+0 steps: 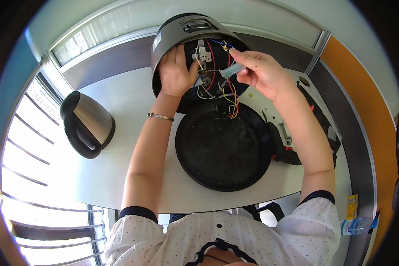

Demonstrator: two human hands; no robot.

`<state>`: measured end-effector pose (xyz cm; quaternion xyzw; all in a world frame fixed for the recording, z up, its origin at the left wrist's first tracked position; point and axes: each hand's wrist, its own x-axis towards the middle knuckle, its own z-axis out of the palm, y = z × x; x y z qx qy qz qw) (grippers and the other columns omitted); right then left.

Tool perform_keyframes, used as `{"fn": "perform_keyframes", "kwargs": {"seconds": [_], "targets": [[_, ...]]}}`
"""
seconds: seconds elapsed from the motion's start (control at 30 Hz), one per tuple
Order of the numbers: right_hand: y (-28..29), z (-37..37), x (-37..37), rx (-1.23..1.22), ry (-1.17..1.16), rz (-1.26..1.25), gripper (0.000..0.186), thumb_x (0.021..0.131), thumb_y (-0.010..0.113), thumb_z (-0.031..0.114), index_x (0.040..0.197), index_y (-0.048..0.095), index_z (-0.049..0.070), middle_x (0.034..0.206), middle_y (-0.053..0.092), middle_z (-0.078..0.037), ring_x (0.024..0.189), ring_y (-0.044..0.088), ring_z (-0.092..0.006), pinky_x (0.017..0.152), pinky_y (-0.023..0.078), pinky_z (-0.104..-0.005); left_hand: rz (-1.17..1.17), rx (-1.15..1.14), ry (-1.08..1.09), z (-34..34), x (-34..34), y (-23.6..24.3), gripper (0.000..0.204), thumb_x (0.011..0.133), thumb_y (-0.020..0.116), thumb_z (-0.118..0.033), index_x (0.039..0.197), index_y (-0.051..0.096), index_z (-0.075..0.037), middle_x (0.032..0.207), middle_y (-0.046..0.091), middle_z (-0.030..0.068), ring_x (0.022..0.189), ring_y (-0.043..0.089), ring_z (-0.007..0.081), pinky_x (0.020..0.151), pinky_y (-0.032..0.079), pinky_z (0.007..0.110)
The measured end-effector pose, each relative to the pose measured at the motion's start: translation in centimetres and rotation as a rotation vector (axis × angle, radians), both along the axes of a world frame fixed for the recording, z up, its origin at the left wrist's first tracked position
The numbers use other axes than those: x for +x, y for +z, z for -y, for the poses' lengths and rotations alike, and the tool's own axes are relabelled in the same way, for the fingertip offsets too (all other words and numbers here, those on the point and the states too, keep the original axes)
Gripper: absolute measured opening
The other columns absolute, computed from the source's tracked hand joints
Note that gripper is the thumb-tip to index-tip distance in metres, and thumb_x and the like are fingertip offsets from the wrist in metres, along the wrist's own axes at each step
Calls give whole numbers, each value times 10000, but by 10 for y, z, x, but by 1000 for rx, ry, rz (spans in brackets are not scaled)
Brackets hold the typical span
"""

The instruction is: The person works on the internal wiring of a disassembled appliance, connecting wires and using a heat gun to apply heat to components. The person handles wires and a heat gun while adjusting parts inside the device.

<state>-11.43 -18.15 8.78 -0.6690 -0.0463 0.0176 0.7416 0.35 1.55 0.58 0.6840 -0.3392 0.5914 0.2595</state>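
A grey rice cooker (161,66) lies on its side on the table, its open underside toward me, showing metal parts and red, white, blue and yellow wires. My left hand (176,73) reaches just inside its rim, fingers stretched along the inner wall and thumb apart. Between its thumb and fingers, my right hand (264,73) pinches a small light-blue, see-through, tube-like piece (232,70) in front of the wiring. What kind of piece it is, I cannot make out. The round black base cover (224,150) lies below the opening, with several coloured wires reaching down to its far edge.
A steel electric kettle (91,122) with a black handle stands at the left. Right of the cover lie a black-and-red tool (289,156), small metal parts (285,133) and a dark case (317,111). A water bottle (358,225) and a yellow box (352,206) are at lower right.
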Motion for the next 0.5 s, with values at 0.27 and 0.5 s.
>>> {"fn": "perform_keyframes", "kwargs": {"seconds": [0.27,0.5], "targets": [[-36,-19,1,320,-43,53,128,836,699,90,836,618,-10,754,574,-40,689,648,-180,733,597,-291,35,45,39,-1,3,1,630,723,737,-252,1201,494,79,1134,555,281,1012,540,435,900,427,472],[-41,-27,0,342,-64,79,185,834,676,41,963,596,-64,888,634,-122,863,681,-268,809,564,-294,76,78,42,-3,7,-1,666,721,738,-256,1228,465,79,1150,541,280,1020,531,435,890,425,471]]}}
